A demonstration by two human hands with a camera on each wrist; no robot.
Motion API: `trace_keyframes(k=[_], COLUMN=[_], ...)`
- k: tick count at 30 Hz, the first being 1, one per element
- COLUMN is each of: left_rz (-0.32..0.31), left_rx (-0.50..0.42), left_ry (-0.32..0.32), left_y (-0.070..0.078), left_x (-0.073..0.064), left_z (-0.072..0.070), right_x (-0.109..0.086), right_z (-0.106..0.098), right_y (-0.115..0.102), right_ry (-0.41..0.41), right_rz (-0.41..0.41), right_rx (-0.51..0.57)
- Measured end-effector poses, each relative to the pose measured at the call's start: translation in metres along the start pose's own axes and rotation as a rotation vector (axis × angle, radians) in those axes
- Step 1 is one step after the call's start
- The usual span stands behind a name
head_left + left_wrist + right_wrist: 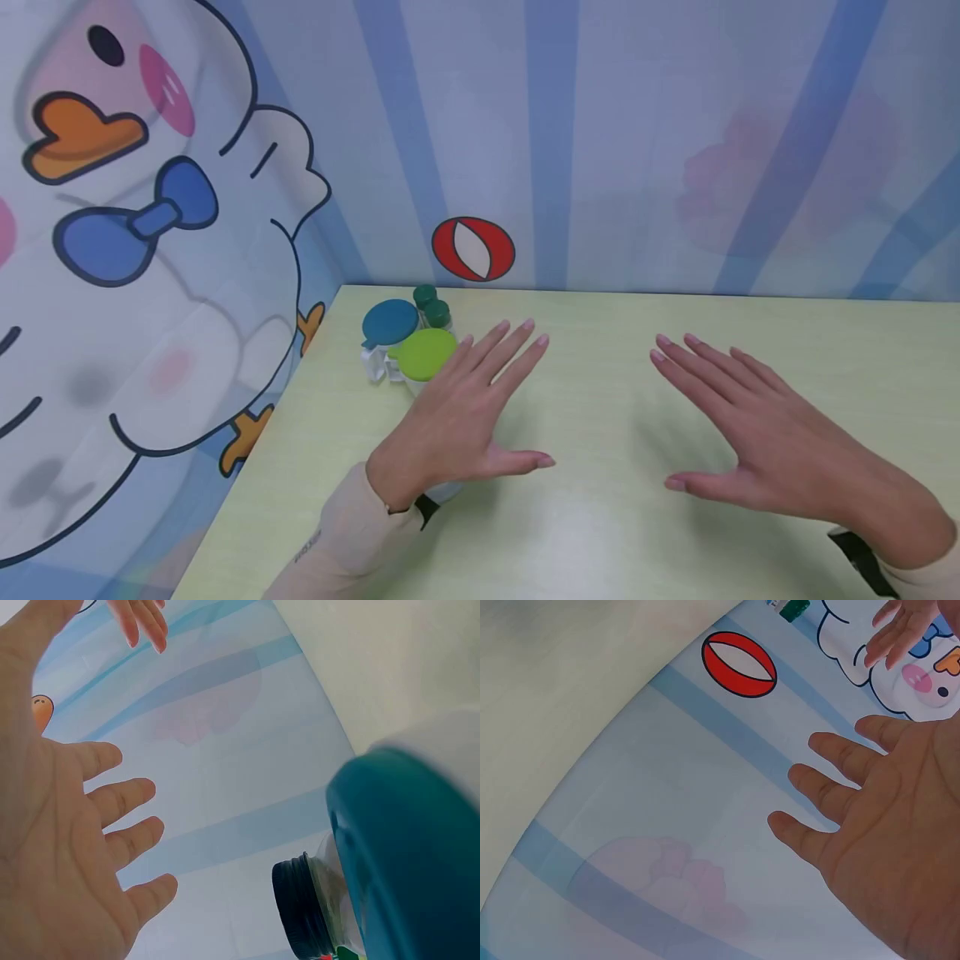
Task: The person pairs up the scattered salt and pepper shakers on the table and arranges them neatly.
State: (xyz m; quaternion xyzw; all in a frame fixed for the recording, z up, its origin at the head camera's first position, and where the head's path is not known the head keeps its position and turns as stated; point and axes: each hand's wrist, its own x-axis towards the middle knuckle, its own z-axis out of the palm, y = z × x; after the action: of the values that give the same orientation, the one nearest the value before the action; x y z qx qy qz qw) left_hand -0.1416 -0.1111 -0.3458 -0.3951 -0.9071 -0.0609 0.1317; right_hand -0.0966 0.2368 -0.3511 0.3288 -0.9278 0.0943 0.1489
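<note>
My left hand [457, 408] hovers over the table with its fingers straight and the thumb held out, palm down. It holds nothing. Just beyond it stand a container with a lime-green lid [426, 354], partly covered by the fingers, and another with a blue lid [390, 322]. Behind these are two bottles with dark green caps [437, 313]. In the left wrist view a teal lid [405, 847] looms close and blurred, beside a dark-capped bottle [300, 907]. My right hand [772, 442], also straight-fingered, hangs above the table at the right, apart from everything.
The pale wooden table [592, 533] meets a blue striped backdrop [630, 150] along its far edge. A red and white ball [473, 249] is printed there. On the left stands a panel with a cartoon duck [90, 133]. A whitish object [447, 492] shows partly under my left wrist.
</note>
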Motion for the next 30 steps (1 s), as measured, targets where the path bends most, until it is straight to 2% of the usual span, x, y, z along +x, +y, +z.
trace_keyframes(k=[7,14,23,30], left_rz=[0.005,0.017,0.076,0.051], left_rx=[-0.008,-0.063,-0.14,-0.177], left_ry=[-0.002,0.004,0.08,0.08], left_y=[-0.001,-0.003,-0.013,-0.02], left_x=[0.001,0.001,-0.001,-0.006], left_z=[0.0,-0.001,-0.005,-0.011], right_x=[0.0,-0.003,-0.007,-0.009], right_z=[0.001,0.002,0.004,0.005], right_y=[0.001,0.001,0.005,0.006], right_ry=[-0.002,-0.001,0.025,0.041], right_rz=[-0.004,-0.009,-0.019,-0.005], right_rx=[0.001,0.017,0.017,0.037])
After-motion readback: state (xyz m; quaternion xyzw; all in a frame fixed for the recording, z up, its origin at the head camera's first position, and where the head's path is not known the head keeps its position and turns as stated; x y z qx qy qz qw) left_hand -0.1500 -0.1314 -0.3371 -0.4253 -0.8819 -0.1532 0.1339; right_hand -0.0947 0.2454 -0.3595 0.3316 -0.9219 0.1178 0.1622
